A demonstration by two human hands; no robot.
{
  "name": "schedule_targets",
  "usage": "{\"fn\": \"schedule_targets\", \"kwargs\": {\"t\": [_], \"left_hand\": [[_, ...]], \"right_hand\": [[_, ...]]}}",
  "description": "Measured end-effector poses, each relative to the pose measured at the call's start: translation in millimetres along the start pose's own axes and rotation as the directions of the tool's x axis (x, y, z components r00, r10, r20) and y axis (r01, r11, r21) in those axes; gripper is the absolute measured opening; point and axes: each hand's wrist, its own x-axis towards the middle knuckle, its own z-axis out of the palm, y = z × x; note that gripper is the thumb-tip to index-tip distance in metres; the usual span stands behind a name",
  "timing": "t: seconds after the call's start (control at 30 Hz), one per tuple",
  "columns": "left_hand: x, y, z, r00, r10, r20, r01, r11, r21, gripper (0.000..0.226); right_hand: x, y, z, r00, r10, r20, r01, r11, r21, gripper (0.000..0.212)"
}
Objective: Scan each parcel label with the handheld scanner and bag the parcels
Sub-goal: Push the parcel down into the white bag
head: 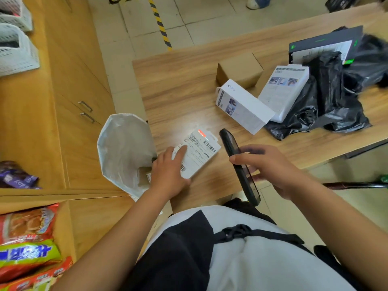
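A small white parcel with a barcode label lies flat near the front left of the wooden table. My left hand rests on its left side, fingers spread over the label. My right hand grips a black handheld scanner, its head pointing at the parcel and lighting the label. A white bag hangs open off the table's left edge, with something inside it. Two white boxes, a brown carton and a dark flat box lie further back.
Crumpled black plastic bags cover the table's right side. A wooden cabinet stands at left with white baskets on top and snack packets in front. Tiled floor with striped tape lies beyond; a person's shoe shows at the top.
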Motion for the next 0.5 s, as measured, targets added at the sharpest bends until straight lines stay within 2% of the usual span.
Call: {"fn": "schedule_targets", "kwargs": {"t": [0.07,0.13,0.3,0.4,0.5], "left_hand": [[-5.4,-1.6,-3.6,0.999,-0.032,-0.010,0.032,0.998,-0.050,0.101],[-12.3,-8.9,-7.5,0.995,-0.102,-0.022,0.098,0.985,-0.143,0.100],[-29.3,-54.7,-18.2,0.927,-0.359,-0.110,0.282,0.860,-0.426,0.093],[-32.6,-88.3,-29.1,0.845,-0.518,-0.133,0.393,0.770,-0.503,0.090],[-29.5,-112.4,-37.1,0.783,-0.615,-0.097,0.475,0.691,-0.546,0.091]], "right_hand": [[0.6,0.4,8.8,1.000,-0.029,-0.007,0.030,0.997,0.077,0.016],[2.0,-1.0,15.7,0.999,-0.052,-0.003,0.052,0.992,0.114,0.010],[10.4,-10.1,30.4,0.996,-0.083,0.036,0.081,0.995,0.057,0.026],[13.2,-13.8,39.0,0.993,-0.103,0.061,0.101,0.994,0.039,0.036],[14.5,-15.4,42.7,0.991,-0.110,0.072,0.108,0.994,0.035,0.040]]}}
